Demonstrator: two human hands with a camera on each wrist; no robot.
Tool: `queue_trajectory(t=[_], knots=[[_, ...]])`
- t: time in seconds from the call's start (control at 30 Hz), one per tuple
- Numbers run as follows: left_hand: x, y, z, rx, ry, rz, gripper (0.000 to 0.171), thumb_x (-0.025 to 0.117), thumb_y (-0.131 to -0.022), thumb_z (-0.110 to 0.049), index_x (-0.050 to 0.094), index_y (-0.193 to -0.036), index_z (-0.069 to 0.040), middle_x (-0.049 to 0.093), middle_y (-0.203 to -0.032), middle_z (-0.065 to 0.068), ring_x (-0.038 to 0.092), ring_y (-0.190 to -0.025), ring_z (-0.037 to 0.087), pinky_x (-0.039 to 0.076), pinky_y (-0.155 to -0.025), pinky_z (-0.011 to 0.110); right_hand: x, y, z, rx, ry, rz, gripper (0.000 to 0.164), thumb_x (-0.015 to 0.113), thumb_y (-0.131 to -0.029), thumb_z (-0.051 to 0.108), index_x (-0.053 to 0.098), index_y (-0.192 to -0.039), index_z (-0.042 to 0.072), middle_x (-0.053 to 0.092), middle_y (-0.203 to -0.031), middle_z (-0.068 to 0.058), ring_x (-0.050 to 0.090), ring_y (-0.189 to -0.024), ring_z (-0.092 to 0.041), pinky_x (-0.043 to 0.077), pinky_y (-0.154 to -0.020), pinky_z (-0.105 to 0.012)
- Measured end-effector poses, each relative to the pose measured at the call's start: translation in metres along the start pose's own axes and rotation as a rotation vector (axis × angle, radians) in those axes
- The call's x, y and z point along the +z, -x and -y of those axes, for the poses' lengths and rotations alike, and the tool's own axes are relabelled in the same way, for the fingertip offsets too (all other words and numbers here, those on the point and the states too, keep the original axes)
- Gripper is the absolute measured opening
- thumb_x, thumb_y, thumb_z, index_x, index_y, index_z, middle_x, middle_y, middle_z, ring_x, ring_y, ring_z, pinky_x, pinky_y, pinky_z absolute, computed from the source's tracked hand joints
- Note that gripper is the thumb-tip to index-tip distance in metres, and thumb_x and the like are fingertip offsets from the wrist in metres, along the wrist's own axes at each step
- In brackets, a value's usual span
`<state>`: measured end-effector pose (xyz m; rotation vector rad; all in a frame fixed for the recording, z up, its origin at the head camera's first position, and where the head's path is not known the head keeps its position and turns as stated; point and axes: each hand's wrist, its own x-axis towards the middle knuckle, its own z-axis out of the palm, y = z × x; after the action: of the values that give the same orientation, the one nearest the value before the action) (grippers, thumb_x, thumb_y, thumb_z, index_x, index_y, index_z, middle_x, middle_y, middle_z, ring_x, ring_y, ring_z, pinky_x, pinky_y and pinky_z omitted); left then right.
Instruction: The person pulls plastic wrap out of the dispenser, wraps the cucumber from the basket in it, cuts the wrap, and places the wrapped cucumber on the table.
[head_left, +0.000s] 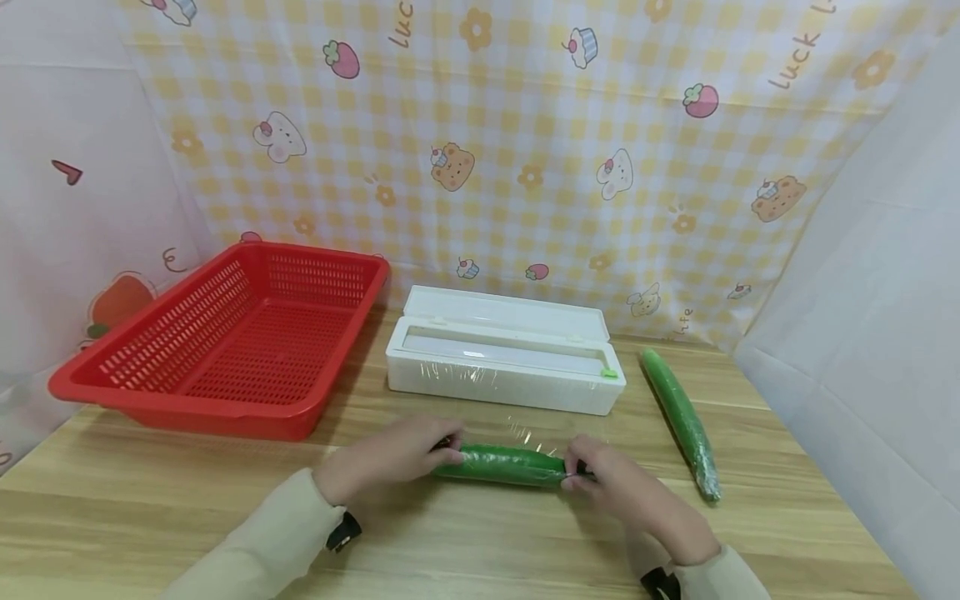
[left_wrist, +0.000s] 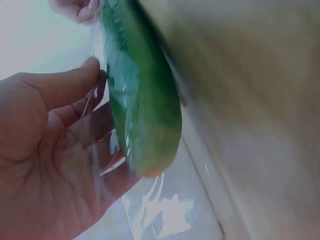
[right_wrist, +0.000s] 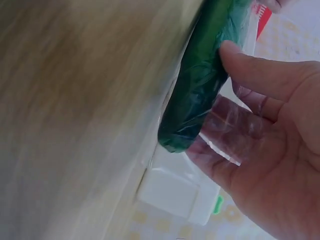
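Note:
A green cucumber (head_left: 510, 467) in clear cling film lies crosswise in front of the person. My left hand (head_left: 405, 452) holds it near its left end, thumb at the near side and fingers behind. At the opposite end my right hand (head_left: 617, 482) grips it in the same way. In the left wrist view, film (left_wrist: 85, 145) stretches past the rounded tip across the fingers. More film (right_wrist: 232, 122) spreads over the right fingers in the right wrist view. Just behind stands a white cling film dispenser (head_left: 495, 390), its lid raised, with a green slider (head_left: 609, 373).
A red plastic basket (head_left: 225, 407) stands at the left on the wooden table (head_left: 465, 550). Another cucumber (head_left: 678, 417), film visible around its near end, lies at the right. A patterned curtain (head_left: 525, 125) hangs behind, with white cloth (head_left: 862, 275) at the right side.

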<state>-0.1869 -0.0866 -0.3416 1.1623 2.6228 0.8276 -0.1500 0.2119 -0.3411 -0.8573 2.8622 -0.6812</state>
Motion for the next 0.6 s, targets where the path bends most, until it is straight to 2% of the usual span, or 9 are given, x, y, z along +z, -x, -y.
queue_trajectory(t=[0.13,0.3,0.43,0.6], knots=[[-0.009,0.003,0.007,-0.074,0.065,0.023,0.024,0.06,-0.09,-0.027,0.048,-0.074,-0.014,0.038,-0.063,-0.009,0.036,-0.059,0.004,0.033,-0.053,0.019,0.001,0.0,-0.007,0.028,-0.079,-0.003,0.007,0.061,-0.088,0.013,0.055,-0.084,0.013,0.059,-0.081,0.006,0.054,-0.075,-0.003,0.049,-0.065,-0.02],[-0.023,0.01,0.011,-0.149,0.083,0.082,0.025,0.071,-0.081,-0.03,0.051,-0.076,-0.015,0.046,-0.068,-0.007,0.044,-0.067,0.008,0.038,-0.059,0.023,0.0,-0.002,-0.011,0.068,-0.106,-0.001,0.01,0.057,-0.092,0.02,0.055,-0.087,0.012,0.061,-0.081,0.003,0.053,-0.074,-0.001,0.048,-0.064,-0.02],[-0.032,0.013,0.012,-0.134,0.056,0.092,0.022,0.073,-0.079,-0.018,0.052,-0.073,-0.014,0.05,-0.069,-0.006,0.049,-0.072,0.01,0.041,-0.064,0.025,-0.002,-0.002,-0.01,0.07,-0.111,-0.02,0.014,0.057,-0.092,0.024,0.055,-0.086,0.011,0.061,-0.081,0.004,0.053,-0.074,-0.001,0.047,-0.063,-0.02],[-0.035,0.013,0.016,-0.143,0.069,0.076,0.018,0.067,-0.084,-0.014,0.054,-0.072,-0.013,0.051,-0.067,-0.006,0.048,-0.066,0.009,0.041,-0.059,0.022,-0.001,-0.004,-0.01,0.083,-0.11,-0.057,0.012,0.057,-0.091,0.02,0.054,-0.084,0.011,0.054,-0.071,0.005,0.043,-0.062,0.001,0.042,-0.054,-0.019]])
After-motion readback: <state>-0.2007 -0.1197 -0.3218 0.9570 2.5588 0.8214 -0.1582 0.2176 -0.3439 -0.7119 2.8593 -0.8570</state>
